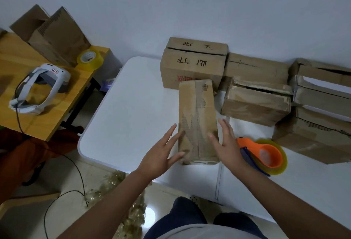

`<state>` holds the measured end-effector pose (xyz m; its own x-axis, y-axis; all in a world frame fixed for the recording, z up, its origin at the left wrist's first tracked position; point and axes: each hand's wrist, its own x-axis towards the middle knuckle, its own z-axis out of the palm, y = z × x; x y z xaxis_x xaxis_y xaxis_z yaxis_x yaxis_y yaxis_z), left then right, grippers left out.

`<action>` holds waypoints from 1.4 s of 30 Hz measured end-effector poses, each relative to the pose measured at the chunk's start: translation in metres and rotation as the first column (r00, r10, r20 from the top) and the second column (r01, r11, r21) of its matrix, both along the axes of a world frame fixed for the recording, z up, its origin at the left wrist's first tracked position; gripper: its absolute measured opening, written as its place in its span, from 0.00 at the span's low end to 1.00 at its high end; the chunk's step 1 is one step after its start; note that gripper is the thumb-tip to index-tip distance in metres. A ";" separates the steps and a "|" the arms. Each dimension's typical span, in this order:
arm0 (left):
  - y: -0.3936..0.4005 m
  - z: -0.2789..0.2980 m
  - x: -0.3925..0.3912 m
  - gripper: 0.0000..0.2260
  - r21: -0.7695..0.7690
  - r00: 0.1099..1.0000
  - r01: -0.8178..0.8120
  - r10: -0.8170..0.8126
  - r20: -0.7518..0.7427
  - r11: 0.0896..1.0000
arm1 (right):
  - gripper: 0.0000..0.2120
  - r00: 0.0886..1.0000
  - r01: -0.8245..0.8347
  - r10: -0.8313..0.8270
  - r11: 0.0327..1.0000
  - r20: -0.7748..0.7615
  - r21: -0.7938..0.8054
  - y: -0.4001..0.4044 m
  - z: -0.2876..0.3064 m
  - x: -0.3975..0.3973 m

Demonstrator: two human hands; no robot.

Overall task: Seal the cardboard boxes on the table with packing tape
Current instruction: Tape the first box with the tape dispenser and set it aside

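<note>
A long narrow cardboard box (197, 113) lies lengthwise on the white table (133, 105), its near end at the table's front. My left hand (161, 153) is spread beside the box's left side, its thumb touching the near corner. My right hand (226, 143) is spread at the box's right side, the thumb resting on the top. Neither hand grips anything. An orange tape dispenser (266, 155) with a yellowish tape roll lies just right of my right hand.
Several worn cardboard boxes (254, 104) stand along the back and right of the table, one with printed characters (191, 66). A wooden side table (22, 52) at left bears a tape roll (90, 58), a white headset (39, 88) and open cartons. Crumpled tape and a black cable lie on the floor.
</note>
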<state>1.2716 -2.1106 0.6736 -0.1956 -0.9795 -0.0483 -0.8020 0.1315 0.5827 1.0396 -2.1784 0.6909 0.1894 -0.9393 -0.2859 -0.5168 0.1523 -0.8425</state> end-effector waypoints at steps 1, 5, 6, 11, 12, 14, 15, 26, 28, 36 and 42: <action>-0.007 -0.001 -0.004 0.32 -0.011 1.000 -0.029 0.029 0.009 1.000 | 0.26 0.994 0.061 -0.077 0.982 0.082 0.181 -0.002 0.006 0.002; -0.031 0.000 -0.036 0.37 0.157 0.953 -0.182 0.135 0.272 0.971 | 0.29 0.970 -0.097 -0.013 0.896 0.244 0.434 -0.001 0.002 0.014; -0.033 0.000 -0.040 0.38 0.209 0.915 -0.250 0.160 0.371 0.945 | 0.32 0.964 -0.150 0.024 0.870 0.264 0.469 0.000 -0.001 0.018; -0.030 0.006 -0.019 0.40 0.240 0.820 -0.385 0.212 0.531 0.891 | 0.33 0.942 -0.315 0.199 0.804 0.272 0.505 -0.012 0.005 0.040; -0.029 0.004 -0.012 0.39 0.232 0.805 -0.403 0.223 0.550 0.885 | 0.33 0.927 -0.362 0.246 0.783 0.283 0.506 -0.014 0.008 0.046; -0.027 0.001 -0.002 0.37 0.199 0.795 -0.449 0.288 0.534 0.871 | 0.32 0.901 -0.429 0.324 0.763 0.290 0.484 -0.019 0.012 0.059; -0.028 0.000 0.003 0.35 0.180 0.796 -0.469 0.326 0.511 0.865 | 0.32 0.898 -0.437 0.340 0.772 0.279 0.461 -0.022 0.012 0.066; -0.096 0.002 0.071 0.32 0.146 0.688 -0.663 0.521 0.505 0.735 | 0.23 0.974 -0.216 0.165 0.890 0.158 0.401 -0.083 0.009 0.070; -0.104 -0.001 0.085 0.33 0.139 0.687 -0.671 0.540 0.486 0.728 | 0.20 0.977 -0.195 0.145 0.900 0.154 0.391 -0.090 0.006 0.070; -0.118 -0.010 0.102 0.43 0.079 0.599 -0.728 0.574 0.558 0.681 | 0.16 0.978 -0.154 0.133 0.980 -0.160 -0.126 -0.132 0.009 0.078; -0.165 -0.009 0.105 0.38 0.117 0.635 -0.713 0.565 0.527 0.691 | 0.17 0.981 -0.144 0.132 0.986 -0.140 -0.079 -0.165 0.015 0.090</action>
<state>1.3770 -2.2756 0.6648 0.5885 -0.7660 -0.2587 -0.7764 -0.6247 0.0834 1.1298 -2.3433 0.7062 0.2847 -0.9294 -0.2348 -0.6367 -0.0002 -0.7711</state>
